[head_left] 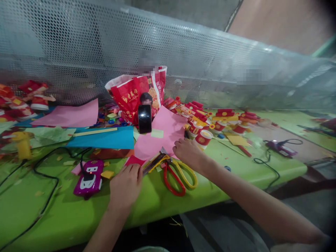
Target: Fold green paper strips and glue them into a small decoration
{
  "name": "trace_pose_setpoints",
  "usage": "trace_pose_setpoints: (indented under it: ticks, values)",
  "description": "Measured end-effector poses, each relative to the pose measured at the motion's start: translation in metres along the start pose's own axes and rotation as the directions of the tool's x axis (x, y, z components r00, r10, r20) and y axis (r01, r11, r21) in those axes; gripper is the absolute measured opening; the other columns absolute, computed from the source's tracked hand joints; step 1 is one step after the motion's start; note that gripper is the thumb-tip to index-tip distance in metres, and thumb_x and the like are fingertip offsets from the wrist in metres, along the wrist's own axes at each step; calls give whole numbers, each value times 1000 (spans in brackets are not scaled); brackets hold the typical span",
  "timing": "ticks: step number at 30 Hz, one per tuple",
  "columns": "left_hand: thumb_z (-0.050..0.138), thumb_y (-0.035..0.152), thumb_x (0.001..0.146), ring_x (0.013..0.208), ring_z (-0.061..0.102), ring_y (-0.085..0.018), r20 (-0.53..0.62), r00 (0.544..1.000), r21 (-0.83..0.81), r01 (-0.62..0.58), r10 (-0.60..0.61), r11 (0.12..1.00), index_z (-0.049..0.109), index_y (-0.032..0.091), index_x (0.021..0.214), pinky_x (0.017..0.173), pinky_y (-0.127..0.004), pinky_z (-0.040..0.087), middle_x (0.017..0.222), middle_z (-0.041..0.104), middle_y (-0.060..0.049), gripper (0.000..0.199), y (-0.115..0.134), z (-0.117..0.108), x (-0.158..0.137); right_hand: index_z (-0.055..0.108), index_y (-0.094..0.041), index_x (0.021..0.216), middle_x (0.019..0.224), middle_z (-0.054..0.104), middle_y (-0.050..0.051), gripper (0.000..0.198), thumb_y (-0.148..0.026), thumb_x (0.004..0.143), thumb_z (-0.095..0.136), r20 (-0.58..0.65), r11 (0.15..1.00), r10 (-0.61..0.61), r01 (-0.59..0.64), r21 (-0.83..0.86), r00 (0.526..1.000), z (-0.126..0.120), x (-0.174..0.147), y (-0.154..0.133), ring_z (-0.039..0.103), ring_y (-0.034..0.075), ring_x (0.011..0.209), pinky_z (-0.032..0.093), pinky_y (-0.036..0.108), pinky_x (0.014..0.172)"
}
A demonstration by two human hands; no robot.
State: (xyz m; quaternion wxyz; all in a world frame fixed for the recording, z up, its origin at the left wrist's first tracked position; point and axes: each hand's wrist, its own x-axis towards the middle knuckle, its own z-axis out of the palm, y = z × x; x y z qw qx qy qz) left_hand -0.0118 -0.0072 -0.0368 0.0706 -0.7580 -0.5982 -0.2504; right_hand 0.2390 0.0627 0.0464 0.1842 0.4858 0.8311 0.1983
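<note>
My left hand (125,185) rests low at the table's front, fingers together on a small piece of red paper (135,160). Right beside its fingertips lies a utility knife (153,163). Scissors (181,176) with one red and one yellow handle loop sit between my hands. My right hand (190,154) reaches over the right edge of a large pink sheet of paper (162,131), its fingers curled down. What those fingers hold, if anything, is hidden. A small pale green paper piece (157,133) lies on the pink sheet.
A red printed bag (131,94) and a black phone-like object (144,119) stand behind. Left are a purple power strip (90,178) with a cord, blue paper (105,138) and a yellow glue gun (22,144). Red-and-white paper cups (203,139) and several paper figures fill the right.
</note>
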Motion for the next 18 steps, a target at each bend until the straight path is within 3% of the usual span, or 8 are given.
trace_pose_setpoints:
  ticks: [8,12,16,18]
  values:
    - [58,22,104,76,73,-24,25,1000,-25,13,-12,1000,70,23,85,58,-32,39,82,79,-4,22,2,-1,1,80,-14,101,102,81,14,21,-3,97,62,3,999,-49,49,-21,999,-14,0,7,74,27,100,48,34,76]
    - [58,22,104,78,74,-25,54,998,-43,28,-25,999,71,22,86,59,-33,40,83,79,-6,23,3,-3,4,81,-15,95,96,81,12,24,1,94,62,-9,999,-52,52,-12,999,-9,-2,10,74,25,95,45,32,72]
    - [56,21,104,84,75,-26,111,992,-63,62,-55,996,72,21,88,64,-34,46,86,80,-7,23,5,-6,5,78,-15,83,86,79,11,22,3,85,66,-112,998,-61,64,22,992,1,-4,12,72,23,80,44,32,67]
    - [55,22,105,87,75,-25,138,988,-91,80,-67,993,73,21,92,66,-34,48,92,81,-8,22,7,-7,5,75,-15,75,78,76,10,20,1,85,68,-236,994,-80,95,51,968,4,10,10,71,21,75,47,33,68]
